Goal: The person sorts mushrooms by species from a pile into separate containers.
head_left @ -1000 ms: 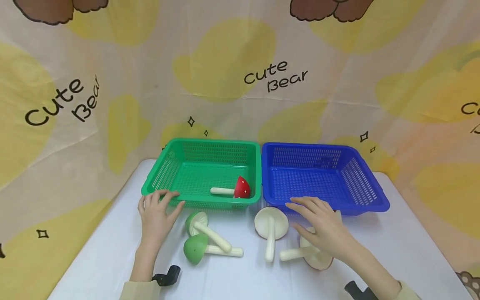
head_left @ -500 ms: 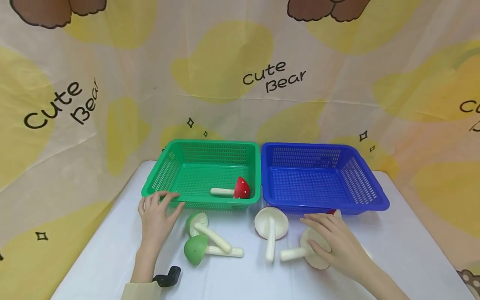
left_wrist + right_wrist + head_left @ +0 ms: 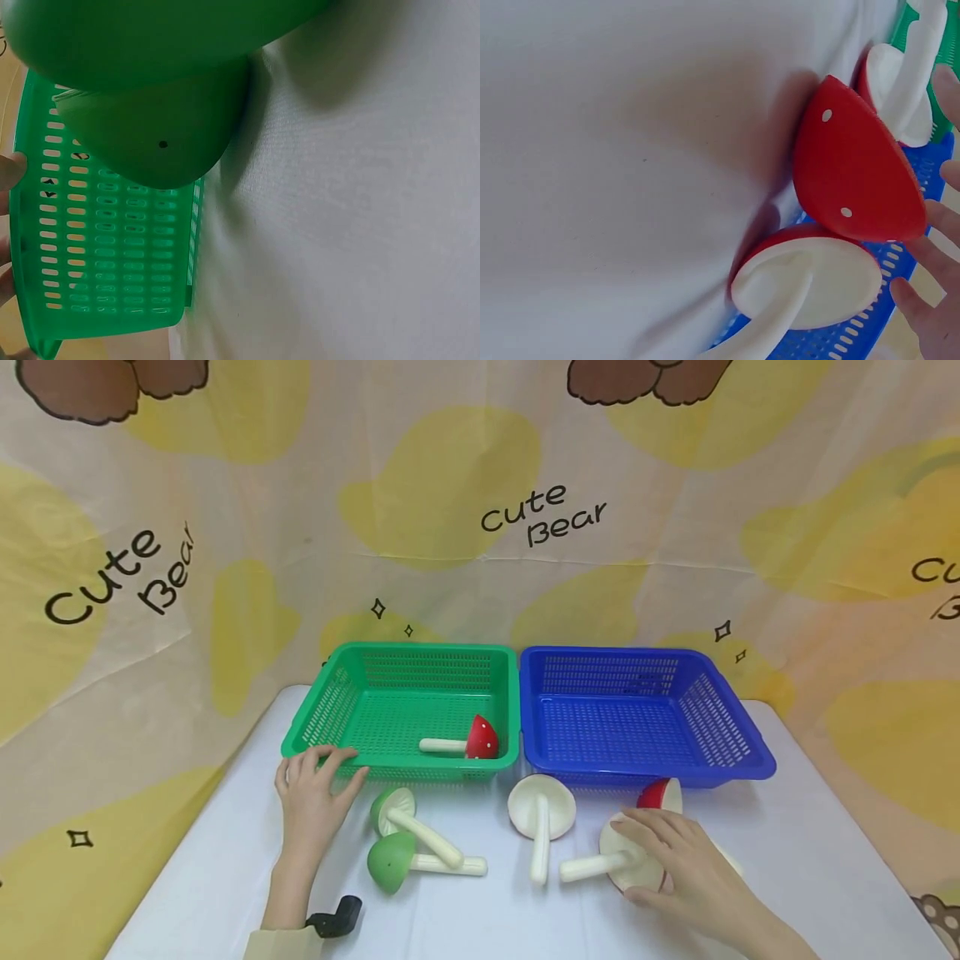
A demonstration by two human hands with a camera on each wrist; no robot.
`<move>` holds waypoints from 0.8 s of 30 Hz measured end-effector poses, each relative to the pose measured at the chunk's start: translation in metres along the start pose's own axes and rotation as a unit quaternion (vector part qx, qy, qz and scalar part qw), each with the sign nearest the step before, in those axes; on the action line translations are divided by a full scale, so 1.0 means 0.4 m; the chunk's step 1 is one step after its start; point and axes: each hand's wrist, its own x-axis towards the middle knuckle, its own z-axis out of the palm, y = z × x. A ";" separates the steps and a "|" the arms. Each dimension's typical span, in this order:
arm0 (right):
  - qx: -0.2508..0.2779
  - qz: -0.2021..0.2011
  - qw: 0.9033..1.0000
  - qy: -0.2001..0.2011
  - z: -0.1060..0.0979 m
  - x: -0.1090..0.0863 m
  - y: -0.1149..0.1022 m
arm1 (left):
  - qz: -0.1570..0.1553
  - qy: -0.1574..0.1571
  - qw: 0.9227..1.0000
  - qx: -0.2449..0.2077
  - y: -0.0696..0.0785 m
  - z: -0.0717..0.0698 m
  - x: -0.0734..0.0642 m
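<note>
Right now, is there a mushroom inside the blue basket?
No, in the head view the blue basket shows only its bare mesh floor, while a red spotted mushroom lies in the green basket.

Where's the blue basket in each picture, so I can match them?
Head: blue basket right of centre, beside the green basket.
Left wrist: not in it.
Right wrist: blue basket lower right, partly behind red-capped mushrooms.
Shared landmark: the green basket, left of centre in head and left wrist views, top right in right wrist.

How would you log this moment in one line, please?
left hand: at green basket rim; right hand: at front-right mushroom, contact unclear; inside green basket: one red mushroom
</note>
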 end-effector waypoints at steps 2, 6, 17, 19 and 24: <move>-0.004 -0.014 1.000 -0.006 0.003 -0.006 0.005 | 0.002 0.002 1.000 0.000 0.000 0.000 0.000; -0.020 -0.035 0.999 -0.020 0.010 -0.016 0.009 | 0.002 0.001 1.000 0.002 0.000 0.000 -0.001; -0.065 -0.043 0.996 -0.048 0.022 -0.025 0.009 | -0.003 -0.002 1.000 0.000 0.002 -0.001 -0.002; -0.063 -0.047 0.996 -0.047 0.025 -0.025 0.010 | -0.002 0.000 1.000 -0.001 0.002 0.000 -0.002; -0.060 -0.058 0.996 -0.038 0.032 -0.025 0.015 | 0.004 0.006 1.000 -0.003 0.005 0.000 0.000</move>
